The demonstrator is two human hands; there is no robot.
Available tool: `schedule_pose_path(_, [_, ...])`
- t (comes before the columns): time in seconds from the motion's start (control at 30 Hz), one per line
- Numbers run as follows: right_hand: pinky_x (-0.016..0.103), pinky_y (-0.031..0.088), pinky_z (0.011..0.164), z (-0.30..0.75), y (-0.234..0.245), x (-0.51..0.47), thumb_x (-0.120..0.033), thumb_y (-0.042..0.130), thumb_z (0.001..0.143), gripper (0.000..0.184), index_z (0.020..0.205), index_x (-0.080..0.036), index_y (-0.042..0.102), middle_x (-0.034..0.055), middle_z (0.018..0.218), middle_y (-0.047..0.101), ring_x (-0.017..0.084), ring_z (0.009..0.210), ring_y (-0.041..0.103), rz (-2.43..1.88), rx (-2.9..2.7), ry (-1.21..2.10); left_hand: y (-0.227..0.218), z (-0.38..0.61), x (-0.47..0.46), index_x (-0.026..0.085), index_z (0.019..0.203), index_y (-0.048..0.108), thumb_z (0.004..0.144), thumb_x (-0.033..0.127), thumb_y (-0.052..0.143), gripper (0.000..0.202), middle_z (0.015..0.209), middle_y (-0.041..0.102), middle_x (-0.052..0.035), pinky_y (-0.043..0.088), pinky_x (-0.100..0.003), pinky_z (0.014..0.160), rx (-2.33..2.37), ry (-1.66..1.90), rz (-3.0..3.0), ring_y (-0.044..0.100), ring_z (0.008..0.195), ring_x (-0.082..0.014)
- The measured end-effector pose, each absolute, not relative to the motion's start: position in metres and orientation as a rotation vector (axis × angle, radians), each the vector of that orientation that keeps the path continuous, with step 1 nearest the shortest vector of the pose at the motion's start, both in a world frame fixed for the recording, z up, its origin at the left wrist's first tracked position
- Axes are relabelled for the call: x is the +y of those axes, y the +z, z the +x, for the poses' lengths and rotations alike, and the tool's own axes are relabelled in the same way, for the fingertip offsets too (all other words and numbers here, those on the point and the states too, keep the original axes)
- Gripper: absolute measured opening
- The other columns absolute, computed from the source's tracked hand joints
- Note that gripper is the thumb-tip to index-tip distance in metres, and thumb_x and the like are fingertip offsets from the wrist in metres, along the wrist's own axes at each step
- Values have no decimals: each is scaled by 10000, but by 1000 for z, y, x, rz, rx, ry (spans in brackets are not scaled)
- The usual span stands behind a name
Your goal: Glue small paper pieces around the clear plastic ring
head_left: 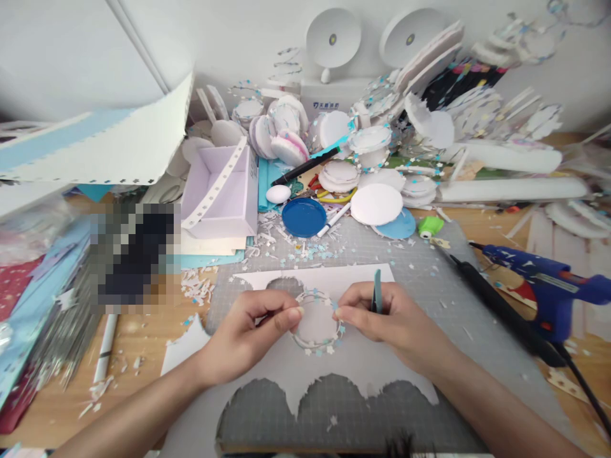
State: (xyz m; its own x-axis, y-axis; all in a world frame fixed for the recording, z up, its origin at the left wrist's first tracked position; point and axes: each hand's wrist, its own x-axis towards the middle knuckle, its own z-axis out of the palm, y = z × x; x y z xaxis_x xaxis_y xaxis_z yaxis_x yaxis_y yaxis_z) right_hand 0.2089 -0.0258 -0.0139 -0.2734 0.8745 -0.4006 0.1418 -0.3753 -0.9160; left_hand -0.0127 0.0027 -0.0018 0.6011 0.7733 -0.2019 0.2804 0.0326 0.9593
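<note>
A thin wire ring [315, 349] trimmed with small white and pale blue stars is held up between both hands. My left hand [252, 327] pinches its left side between thumb and fingertips. On its right side, my right hand [389, 315] pinches the ring too. A teal strip-like tool [377, 289], perhaps tweezers, sticks up from the curled fingers of that hand; its lower end is hidden. Below the hands lies a white sheet [329, 366] with rounded, rough-edged cut-outs, on a grey cutting mat [401, 254].
Behind the mat stand a lilac box [245, 200], a blue round lid [304, 217] and several white discs [377, 203]. A blue glue gun [548, 280] lies at right beside a black rod-shaped tool [501, 305]. Paper scraps [198, 286] litter the table.
</note>
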Motion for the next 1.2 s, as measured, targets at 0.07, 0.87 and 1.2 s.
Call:
schedule_pose_path(0.07, [234,137,418,209,-14,-26,-423,638,780,271,712,-162,628,-80,476,290,49,435,215,-1410,-1269,1723,-1,-12,3,137,644,554,913,295,480,320,618,495,13,322,-208,550,938,503,1535,419,596,-99])
schedule_pose_path(0.87, [240,423,554,204,-13,-39,-114,590,773,231,941,-254,665,15,794,515,115,652,507,-1193,-1944,639,-1,-9,3,133,711,691,786,241,674,133,590,574,12,311,-170,472,880,527,1086,421,528,-67])
schedule_pose_path(1.2, [196,420,569,203,-10,-38,14,457,796,313,867,-211,663,14,799,490,87,680,506,-1073,-2005,644,-3,-9,2,135,714,672,782,285,668,165,616,569,1,311,-196,495,863,507,1132,425,544,-86])
